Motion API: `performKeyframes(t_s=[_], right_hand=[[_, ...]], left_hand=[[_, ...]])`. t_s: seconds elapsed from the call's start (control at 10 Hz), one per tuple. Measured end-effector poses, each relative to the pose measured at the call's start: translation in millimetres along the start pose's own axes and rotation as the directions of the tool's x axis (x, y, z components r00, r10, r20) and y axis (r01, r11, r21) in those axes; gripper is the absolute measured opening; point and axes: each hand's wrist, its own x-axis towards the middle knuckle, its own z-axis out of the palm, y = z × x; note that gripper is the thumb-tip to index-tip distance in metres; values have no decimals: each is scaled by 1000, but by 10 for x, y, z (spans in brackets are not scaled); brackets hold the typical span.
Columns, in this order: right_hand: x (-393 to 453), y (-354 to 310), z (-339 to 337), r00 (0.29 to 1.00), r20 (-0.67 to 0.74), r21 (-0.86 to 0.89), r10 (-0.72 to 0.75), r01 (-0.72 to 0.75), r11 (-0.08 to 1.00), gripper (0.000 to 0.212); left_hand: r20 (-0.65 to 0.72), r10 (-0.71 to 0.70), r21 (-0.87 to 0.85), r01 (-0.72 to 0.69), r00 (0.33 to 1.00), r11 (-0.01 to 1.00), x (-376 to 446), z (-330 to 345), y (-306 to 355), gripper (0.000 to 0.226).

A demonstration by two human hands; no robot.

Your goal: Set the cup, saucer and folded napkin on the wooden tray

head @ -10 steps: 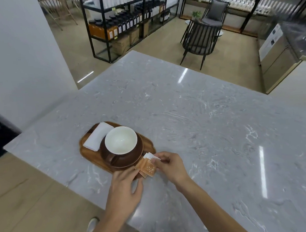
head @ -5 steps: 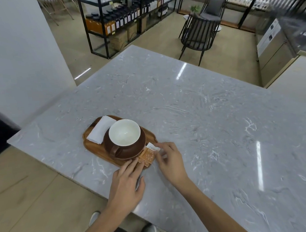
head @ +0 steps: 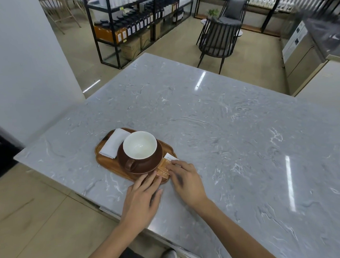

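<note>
Cup point(head: 140, 147) is sitting on saucer point(head: 142, 165), napkin point(head: 113, 143) beside, all on tray point(head: 108, 164). Both hands, left hand point(head: 141, 200) and right hand point(head: 187, 181), are pressing near-straight fingers on packets point(head: 165, 169) at the tray's near corner.

Grey marble counter point(head: 214, 127); black chair point(head: 218, 41) and stocked shelves point(head: 133, 25) behind

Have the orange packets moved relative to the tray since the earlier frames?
Yes. The packets went from off the tray's near-right edge onto it, beside the saucer.

Both hands point(head: 143, 196) point(head: 187, 178) flat, fingers fwd
</note>
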Motion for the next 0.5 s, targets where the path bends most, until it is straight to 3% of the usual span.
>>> performKeyframes(t_s=[0.1,0.3,0.4,0.5], right_hand=[[-38,-8,-32,1000,0,12,-16,16,1000,30],[26,-102,-281,996,-47,-59,-75,72,996,33],[150,-152,-445,984,-138,-124,-111,94,988,35],[282,-302,-636,969,-216,-185,-120,80,979,38]], left_hand=[[9,24,-42,-23,1000,999,-36,-61,16,46],[-118,107,-109,-120,987,987,-14,-435,159,48],[-242,262,-12,-273,934,962,155,-696,162,45],[-246,373,79,-365,895,928,394,-1074,105,45]])
